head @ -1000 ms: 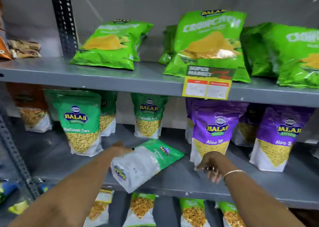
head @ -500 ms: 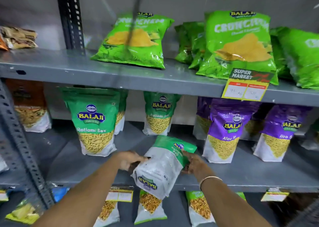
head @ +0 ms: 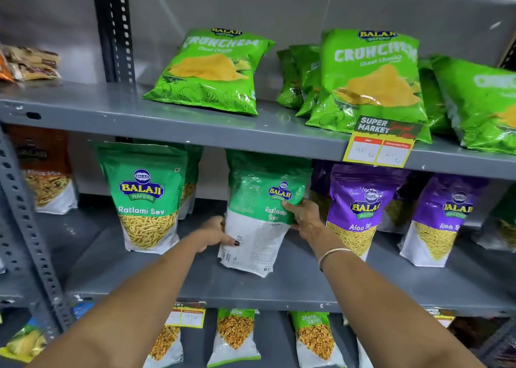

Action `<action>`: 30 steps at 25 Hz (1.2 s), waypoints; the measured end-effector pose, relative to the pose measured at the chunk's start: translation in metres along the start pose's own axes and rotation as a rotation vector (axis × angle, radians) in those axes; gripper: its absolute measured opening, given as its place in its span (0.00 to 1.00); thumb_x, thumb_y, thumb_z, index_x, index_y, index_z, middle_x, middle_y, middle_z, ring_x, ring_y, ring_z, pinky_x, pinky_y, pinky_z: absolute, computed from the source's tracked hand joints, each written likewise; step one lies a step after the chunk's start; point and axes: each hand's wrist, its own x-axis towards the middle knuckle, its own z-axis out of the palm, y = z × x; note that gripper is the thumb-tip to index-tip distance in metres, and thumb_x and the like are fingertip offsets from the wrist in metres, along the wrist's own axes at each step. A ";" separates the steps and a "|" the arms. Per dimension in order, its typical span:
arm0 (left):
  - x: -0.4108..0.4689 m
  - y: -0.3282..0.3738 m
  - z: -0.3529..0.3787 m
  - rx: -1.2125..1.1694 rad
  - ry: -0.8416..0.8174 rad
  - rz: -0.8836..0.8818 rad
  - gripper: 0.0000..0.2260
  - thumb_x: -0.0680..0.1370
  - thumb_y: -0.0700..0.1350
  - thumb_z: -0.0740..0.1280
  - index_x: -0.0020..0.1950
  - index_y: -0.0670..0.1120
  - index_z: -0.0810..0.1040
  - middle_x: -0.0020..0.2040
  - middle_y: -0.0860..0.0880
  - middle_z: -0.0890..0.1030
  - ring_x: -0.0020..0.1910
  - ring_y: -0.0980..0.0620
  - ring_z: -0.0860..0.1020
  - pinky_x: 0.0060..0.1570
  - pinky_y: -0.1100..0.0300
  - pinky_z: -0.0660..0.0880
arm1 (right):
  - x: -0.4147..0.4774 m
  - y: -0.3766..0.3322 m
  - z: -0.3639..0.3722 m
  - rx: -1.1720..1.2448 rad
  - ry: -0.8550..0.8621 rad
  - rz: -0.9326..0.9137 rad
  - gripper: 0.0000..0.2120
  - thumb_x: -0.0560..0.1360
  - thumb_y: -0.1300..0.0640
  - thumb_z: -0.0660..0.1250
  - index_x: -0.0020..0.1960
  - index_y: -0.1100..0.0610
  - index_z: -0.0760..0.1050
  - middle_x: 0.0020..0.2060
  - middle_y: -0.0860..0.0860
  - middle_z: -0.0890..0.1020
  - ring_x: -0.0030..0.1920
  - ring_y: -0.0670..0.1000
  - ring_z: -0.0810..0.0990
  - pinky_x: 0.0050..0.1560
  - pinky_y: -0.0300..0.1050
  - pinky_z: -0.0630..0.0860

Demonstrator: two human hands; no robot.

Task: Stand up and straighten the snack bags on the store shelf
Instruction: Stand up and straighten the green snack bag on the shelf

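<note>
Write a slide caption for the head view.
Both hands, left and right, stand a Ratlami Sev bag upright on the middle shelf.

The snack bags [head: 259, 216] are glossy, crinkled plastic film. The shelf [head: 195, 124] is grey painted metal, matt and scuffed. The price tag [head: 377, 151] looks like paper.

A shop: metal shelf [head: 195, 127] of snack bags [head: 145, 200], price tag [head: 379, 151].

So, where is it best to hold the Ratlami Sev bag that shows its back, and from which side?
Grip the Ratlami Sev bag by its two side edges about mid-height, coming from the front, as the left hand and right hand do. It stands nearly upright and is flat and wide, so side grips should let you turn it.
</note>
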 end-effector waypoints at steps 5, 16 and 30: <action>0.018 -0.022 0.027 0.062 0.282 0.037 0.30 0.63 0.37 0.78 0.63 0.39 0.73 0.61 0.41 0.80 0.60 0.43 0.78 0.56 0.54 0.75 | 0.023 0.021 0.011 -0.098 0.010 -0.220 0.19 0.68 0.70 0.73 0.57 0.70 0.75 0.56 0.67 0.81 0.51 0.58 0.81 0.55 0.52 0.78; 0.019 -0.022 0.058 0.036 0.393 0.028 0.35 0.61 0.43 0.80 0.65 0.40 0.71 0.64 0.38 0.74 0.64 0.42 0.73 0.63 0.51 0.71 | -0.008 0.119 0.016 -0.305 -0.096 -0.081 0.12 0.72 0.68 0.68 0.48 0.59 0.65 0.38 0.50 0.72 0.38 0.47 0.72 0.38 0.32 0.68; 0.018 -0.032 0.043 -0.183 0.162 -0.002 0.32 0.74 0.43 0.70 0.74 0.40 0.60 0.58 0.40 0.77 0.57 0.44 0.78 0.56 0.57 0.73 | -0.004 0.128 0.024 -0.332 -0.202 -0.124 0.33 0.61 0.69 0.78 0.54 0.56 0.59 0.48 0.52 0.77 0.40 0.46 0.79 0.31 0.35 0.78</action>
